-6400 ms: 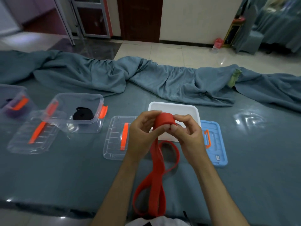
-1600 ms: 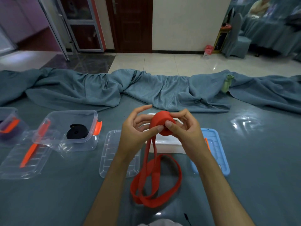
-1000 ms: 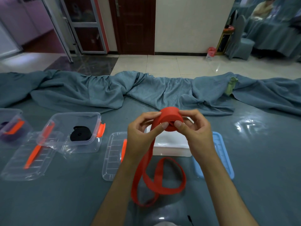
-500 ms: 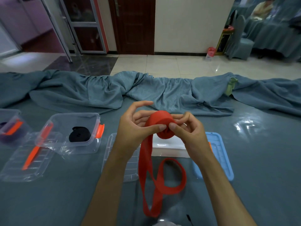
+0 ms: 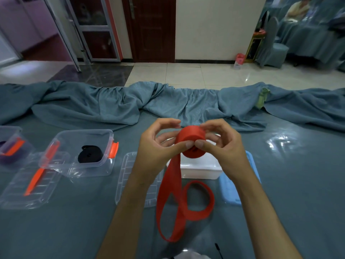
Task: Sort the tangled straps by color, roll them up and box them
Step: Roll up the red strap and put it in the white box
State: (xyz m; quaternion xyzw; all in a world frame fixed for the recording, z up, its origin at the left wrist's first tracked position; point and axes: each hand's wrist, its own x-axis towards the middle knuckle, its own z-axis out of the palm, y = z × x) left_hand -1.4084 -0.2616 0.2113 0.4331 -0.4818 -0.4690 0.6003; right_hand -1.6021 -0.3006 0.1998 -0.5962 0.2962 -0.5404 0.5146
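Clear box (image 5: 84,156), black roll (image 5: 90,156), blue lid (image 5: 228,187)

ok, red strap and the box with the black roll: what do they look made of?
Red strap: looks like woven webbing, matte; it hangs limp and flat and loops on the table, weave too fine to confirm. Box: clear, glossy hard plastic, probably; the black roll shows through its walls, orange clip on the side.

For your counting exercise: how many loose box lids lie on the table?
3: a clear lid with an orange handle at far left, a clear lid under the left forearm, a blue lid beside the white box. Others may lie out of view.
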